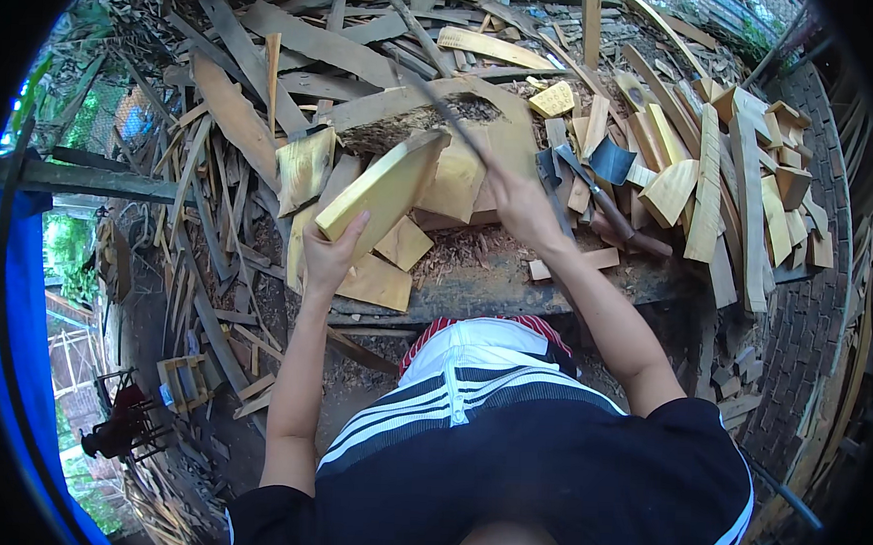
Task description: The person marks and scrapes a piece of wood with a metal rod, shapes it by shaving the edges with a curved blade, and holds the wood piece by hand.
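Note:
My left hand point(328, 255) grips the near end of a thick pale yellow wood slab point(387, 185), held tilted with its far end resting on a chopping log point(414, 125). My right hand point(522, 210) is closed around the handle of a long dark blade or tool point(448, 112) that slants up and left across the slab's far end. Both hands are over a worn wooden work block strewn with chips point(475, 274). Several cut yellow wood pieces point(399, 244) lie just below the slab.
A hatchet with a dark head point(612, 161) and brown handle lies to the right of my right hand. Stacked wood pieces point(743, 179) fill the right side. Planks and offcuts point(270, 80) cover the ground behind and left. A brick edge point(805, 308) runs along the right.

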`<state>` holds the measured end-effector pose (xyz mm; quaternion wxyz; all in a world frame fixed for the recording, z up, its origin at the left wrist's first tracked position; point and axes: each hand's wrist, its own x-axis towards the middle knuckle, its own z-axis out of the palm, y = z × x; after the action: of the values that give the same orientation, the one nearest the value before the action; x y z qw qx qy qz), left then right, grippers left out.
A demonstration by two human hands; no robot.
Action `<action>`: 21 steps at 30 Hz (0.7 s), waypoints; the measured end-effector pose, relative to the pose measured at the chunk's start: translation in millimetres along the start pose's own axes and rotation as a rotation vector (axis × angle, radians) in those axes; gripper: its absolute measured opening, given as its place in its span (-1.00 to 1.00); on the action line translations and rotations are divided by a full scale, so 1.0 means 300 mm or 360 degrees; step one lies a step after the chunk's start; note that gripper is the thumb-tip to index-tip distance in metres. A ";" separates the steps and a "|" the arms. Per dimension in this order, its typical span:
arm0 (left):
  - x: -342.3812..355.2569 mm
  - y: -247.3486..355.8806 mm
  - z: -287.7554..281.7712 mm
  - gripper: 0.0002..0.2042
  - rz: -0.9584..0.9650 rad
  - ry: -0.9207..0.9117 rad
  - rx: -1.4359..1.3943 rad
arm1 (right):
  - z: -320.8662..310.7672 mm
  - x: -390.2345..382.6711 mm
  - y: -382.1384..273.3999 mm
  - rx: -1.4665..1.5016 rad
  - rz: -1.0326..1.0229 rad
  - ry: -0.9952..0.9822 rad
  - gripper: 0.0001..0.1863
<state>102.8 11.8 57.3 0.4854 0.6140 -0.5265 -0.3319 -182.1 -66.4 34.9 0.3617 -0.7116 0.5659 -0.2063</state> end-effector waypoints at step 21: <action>-0.034 -0.038 0.039 -0.64 0.0033 0.0012 -0.0102 | 0.143 -0.004 0.174 0.0458 -0.0023 -0.0126 -0.50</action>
<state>93.4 18.6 41.8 0.5102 0.5939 -0.5202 -0.3411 -186.4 -58.3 -32.1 0.4806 -0.6640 0.5105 -0.2598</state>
